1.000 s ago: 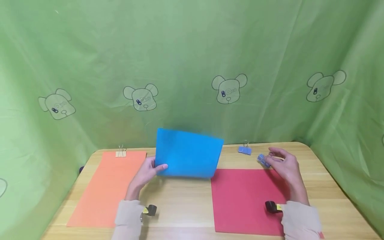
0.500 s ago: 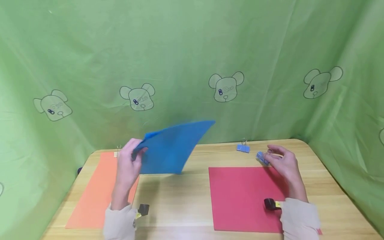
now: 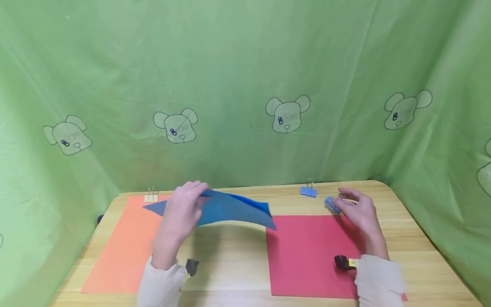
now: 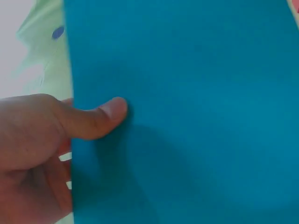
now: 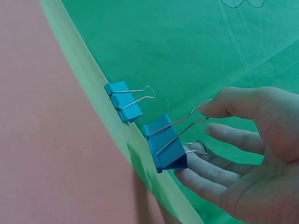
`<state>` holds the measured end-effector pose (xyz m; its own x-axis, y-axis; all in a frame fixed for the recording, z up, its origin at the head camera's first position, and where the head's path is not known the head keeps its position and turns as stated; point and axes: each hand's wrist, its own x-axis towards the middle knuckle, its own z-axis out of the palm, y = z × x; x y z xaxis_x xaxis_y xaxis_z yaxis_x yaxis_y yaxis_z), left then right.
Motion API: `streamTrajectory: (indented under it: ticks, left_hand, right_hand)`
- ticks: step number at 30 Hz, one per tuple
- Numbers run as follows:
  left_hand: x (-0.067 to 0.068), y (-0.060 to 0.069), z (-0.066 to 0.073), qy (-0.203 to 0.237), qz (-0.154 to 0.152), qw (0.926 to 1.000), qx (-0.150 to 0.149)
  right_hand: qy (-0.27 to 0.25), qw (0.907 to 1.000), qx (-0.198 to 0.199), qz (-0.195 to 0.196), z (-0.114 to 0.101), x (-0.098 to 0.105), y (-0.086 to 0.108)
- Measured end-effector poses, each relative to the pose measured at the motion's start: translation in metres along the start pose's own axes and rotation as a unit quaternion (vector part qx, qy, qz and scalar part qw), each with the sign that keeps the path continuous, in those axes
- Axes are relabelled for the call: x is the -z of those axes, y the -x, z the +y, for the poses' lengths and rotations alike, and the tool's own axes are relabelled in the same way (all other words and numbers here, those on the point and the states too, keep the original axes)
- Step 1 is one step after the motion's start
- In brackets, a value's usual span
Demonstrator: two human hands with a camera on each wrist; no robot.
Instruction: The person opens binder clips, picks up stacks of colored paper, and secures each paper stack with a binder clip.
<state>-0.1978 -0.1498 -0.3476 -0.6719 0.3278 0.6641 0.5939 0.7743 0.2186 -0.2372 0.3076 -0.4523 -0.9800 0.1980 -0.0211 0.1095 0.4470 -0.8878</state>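
Observation:
My left hand (image 3: 180, 215) grips a blue sheet (image 3: 226, 209) by its edge and holds it above the table. The sheet is tilted and bowed, perhaps doubled at its far right. In the left wrist view the thumb lies across the front of the blue sheet (image 4: 187, 93), with the fingers behind. Over the back of a red sheet (image 3: 307, 256), my right hand (image 3: 359, 211) holds a blue binder clip (image 5: 166, 142) by its wire handles, thumb on one and fingers against the other. A second blue binder clip (image 3: 308, 192) sits on the table to the left of it.
An orange sheet (image 3: 115, 251) lies at the left, with a cream binder clip (image 3: 151, 198) at its back edge. The wooden table (image 3: 234, 268) ends at a green curtain (image 3: 230, 76) behind and at the sides.
The blue sheet first rose and tilted to the left with my left hand, then came down and right, now bowed and nearly edge-on. The right hand keeps its hold on the binder clip.

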Motion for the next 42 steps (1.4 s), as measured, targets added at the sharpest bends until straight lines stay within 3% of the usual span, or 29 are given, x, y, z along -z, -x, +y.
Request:
streamTrajectory:
  ticks: [5,9,13,18,22,24,26,30,33,36,42]
  left_hand:
    - [-0.011,-0.012,0.009,-0.031,-0.081,0.9962,0.0]
    - [-0.014,-0.016,0.013,-0.061,-0.11,0.9921,-0.005]
    - [-0.003,-0.019,0.013,-0.089,-0.133,0.9871,0.01]
    - [0.023,-0.012,-0.005,-0.111,-0.162,0.9771,0.083]
    - [0.03,-0.006,-0.032,-0.069,-0.184,0.972,0.129]
    - [0.022,-0.004,-0.05,-0.028,-0.21,0.9654,0.152]
    - [0.005,0.001,-0.071,0.012,-0.245,0.9533,0.177]
    - [-0.04,0.023,-0.11,0.052,-0.331,0.9128,0.234]
    - [-0.062,0.041,-0.122,0.042,-0.36,0.8928,0.268]
    - [-0.071,0.047,-0.126,0.02,-0.352,0.8901,0.289]
    - [-0.074,0.036,-0.14,0.015,-0.36,0.8876,0.287]
  right_hand:
    - [-0.008,1.0,0.0,-0.005,0.0,-0.001,0.002]
    - [-0.015,0.9999,0.002,-0.008,0.0,-0.001,0.002]
    - [-0.014,0.9999,0.005,-0.006,0.0,0.0,0.002]
    - [-0.009,0.9999,0.01,-0.008,-0.001,-0.001,0.002]
    - [-0.001,0.9998,0.015,-0.01,-0.003,-0.003,0.003]
    - [0.002,0.9998,0.016,-0.008,-0.003,-0.004,0.003]
    - [0.002,0.9998,0.015,-0.01,-0.001,-0.006,0.003]
    - [0.005,0.9997,0.009,-0.021,0.004,-0.01,0.001]
    - [0.017,0.9996,0.004,-0.023,0.007,-0.011,0.0]
    - [0.02,0.9996,0.0,-0.022,0.008,-0.01,-0.002]
    - [0.004,0.9996,0.0,-0.027,0.007,-0.009,-0.005]
